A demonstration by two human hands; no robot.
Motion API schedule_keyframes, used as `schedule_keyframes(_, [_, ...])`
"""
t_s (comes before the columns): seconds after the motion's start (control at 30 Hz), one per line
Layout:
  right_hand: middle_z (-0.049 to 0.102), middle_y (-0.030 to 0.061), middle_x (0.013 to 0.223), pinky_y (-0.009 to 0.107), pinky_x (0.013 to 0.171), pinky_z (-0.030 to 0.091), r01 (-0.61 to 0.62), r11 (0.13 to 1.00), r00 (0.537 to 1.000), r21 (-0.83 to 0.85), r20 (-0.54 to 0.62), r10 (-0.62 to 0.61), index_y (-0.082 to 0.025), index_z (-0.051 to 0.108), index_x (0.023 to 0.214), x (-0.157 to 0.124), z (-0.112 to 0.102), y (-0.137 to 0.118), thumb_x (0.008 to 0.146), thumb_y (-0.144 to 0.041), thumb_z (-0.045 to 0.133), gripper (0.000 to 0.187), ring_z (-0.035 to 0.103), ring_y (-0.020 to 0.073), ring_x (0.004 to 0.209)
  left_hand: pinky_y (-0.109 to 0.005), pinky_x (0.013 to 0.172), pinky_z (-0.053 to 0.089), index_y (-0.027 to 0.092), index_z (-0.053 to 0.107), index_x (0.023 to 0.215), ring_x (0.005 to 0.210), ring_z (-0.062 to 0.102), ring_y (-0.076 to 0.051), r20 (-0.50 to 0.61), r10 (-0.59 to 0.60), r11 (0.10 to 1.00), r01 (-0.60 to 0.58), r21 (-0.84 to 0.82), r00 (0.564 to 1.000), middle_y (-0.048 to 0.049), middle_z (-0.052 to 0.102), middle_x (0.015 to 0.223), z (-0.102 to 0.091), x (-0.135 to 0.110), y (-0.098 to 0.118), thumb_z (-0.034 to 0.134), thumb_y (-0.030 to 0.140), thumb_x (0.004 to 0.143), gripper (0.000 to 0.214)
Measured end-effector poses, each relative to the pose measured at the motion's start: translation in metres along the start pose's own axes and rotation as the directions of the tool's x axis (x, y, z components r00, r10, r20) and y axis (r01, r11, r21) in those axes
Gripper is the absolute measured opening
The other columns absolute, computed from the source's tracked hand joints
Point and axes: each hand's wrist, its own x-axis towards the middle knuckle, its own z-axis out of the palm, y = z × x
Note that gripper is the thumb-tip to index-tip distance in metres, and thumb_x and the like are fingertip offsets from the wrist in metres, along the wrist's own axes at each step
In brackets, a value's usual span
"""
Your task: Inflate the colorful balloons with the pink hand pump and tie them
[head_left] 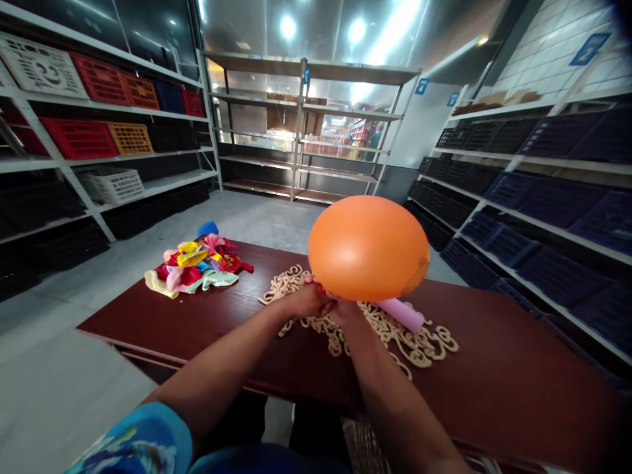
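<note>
An inflated orange balloon (368,247) is held up over the dark wooden table (494,382). My left hand (307,299) and my right hand (343,309) meet under it, fingers pinched together at the balloon's neck. Directly beneath the hands lies a heap of cream-coloured plastic chain or clips (395,332). A pink tube-shaped thing (402,315), possibly a pump, rests on that heap just right of my right hand.
A pile of limp, uninflated balloons (200,264) in many colours lies on the table's far left. Shelving with red, orange and white crates (99,112) lines the left wall; dark blue bins (543,197) fill shelves on the right. Open shelving stands at the back.
</note>
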Motion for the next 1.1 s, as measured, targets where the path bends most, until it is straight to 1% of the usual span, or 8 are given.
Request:
schedule_keyframes(0.1, [0.063,0.0039,0.087,0.031,0.06,0.05,-0.047,0.949,0.997,0.311,0.07,0.027,-0.023,0.06,0.071,0.003,0.002,-0.002,0.068,-0.058,0.056,0.036,0.059,0.0188,0.082,-0.017,0.042,0.035,0.017,0.054,0.051,0.047,0.041,-0.011,0.014,0.005,1.0,-0.005,0.026,1.0,0.0007,0.045,0.045,0.002,-0.004,0.003,0.04,0.03,0.082,0.036])
schedule_keyframes(0.2, [0.062,0.0026,0.094,0.033,0.072,0.051,-0.098,0.855,0.992,0.508,0.115,0.046,-0.025,0.061,0.075,0.005,0.004,-0.002,0.072,-0.05,0.058,0.026,0.057,0.0186,0.093,-0.018,0.047,0.036,0.014,0.055,0.074,0.051,0.042,-0.009,-0.079,0.026,0.98,-0.041,-0.196,0.997,0.0012,0.048,0.058,0.011,-0.008,-0.007,0.047,0.036,0.082,0.024])
schedule_keyframes(0.33, [0.061,0.002,0.096,0.035,0.08,0.049,-0.12,0.83,0.992,0.545,0.108,0.072,-0.024,0.06,0.076,0.005,0.005,0.001,0.072,-0.047,0.06,0.023,0.054,0.0193,0.1,-0.019,0.043,0.03,0.015,0.047,0.072,0.046,0.035,-0.006,-0.171,-0.002,0.878,-0.08,-0.472,0.985,0.004,0.039,0.057,0.024,-0.009,-0.025,0.048,0.048,0.081,0.033])
schedule_keyframes(0.53, [0.063,0.0004,0.087,0.033,0.075,0.05,-0.129,0.855,0.992,0.502,0.06,0.114,-0.024,0.06,0.076,0.007,0.009,0.006,0.067,-0.043,0.067,0.021,0.058,0.0174,0.087,-0.018,0.038,0.023,0.015,0.043,0.063,0.04,0.033,-0.004,-0.177,-0.116,0.78,-0.021,-0.625,0.977,0.0039,0.038,0.053,0.023,-0.007,-0.031,0.051,0.045,0.08,0.036])
schedule_keyframes(0.63, [0.064,-0.0009,0.081,0.034,0.077,0.049,-0.079,0.944,0.996,0.32,0.055,0.065,-0.024,0.063,0.08,0.007,0.01,0.011,0.067,-0.037,0.068,0.019,0.058,0.0164,0.08,-0.016,0.036,0.016,0.015,0.042,0.062,0.037,0.028,-0.002,-0.126,-0.186,0.649,0.025,-0.761,0.974,0.0052,0.035,0.051,0.005,-0.008,-0.029,0.057,0.036,0.078,0.03])
schedule_keyframes(0.73, [0.065,0.0001,0.086,0.035,0.082,0.046,0.077,0.994,0.997,-0.082,-0.016,-0.078,-0.024,0.064,0.086,0.006,0.011,0.014,0.068,-0.034,0.067,0.02,0.058,0.0168,0.084,-0.014,0.035,0.013,0.015,0.042,0.063,0.036,0.023,-0.001,-0.209,-0.207,0.466,-0.091,-0.88,0.956,0.0064,0.032,0.051,-0.024,-0.009,-0.026,0.058,0.026,0.077,0.024])
schedule_keyframes(0.9, [0.065,0.0041,0.09,0.035,0.082,0.044,0.287,0.731,0.953,-0.62,0.111,-0.28,-0.022,0.064,0.085,0.005,0.015,0.015,0.08,-0.03,0.053,0.015,0.057,0.0178,0.089,-0.015,0.036,0.018,0.015,0.044,0.067,0.037,0.023,-0.002,-0.374,-0.28,0.246,-0.311,-0.918,0.884,0.0066,0.03,0.052,-0.067,-0.02,-0.025,0.054,0.026,0.083,0.021])
schedule_keyframes(1.1, [0.063,0.0063,0.095,0.036,0.089,0.038,0.352,0.443,0.92,-0.824,0.219,-0.324,-0.02,0.064,0.088,0.006,0.024,0.035,0.081,-0.028,0.053,0.016,0.052,0.0193,0.094,-0.015,0.036,0.02,0.016,0.045,0.07,0.038,0.024,-0.002,-0.458,-0.358,0.317,-0.355,-0.879,0.814,0.0066,0.031,0.053,-0.071,-0.038,-0.039,0.053,0.03,0.084,0.021])
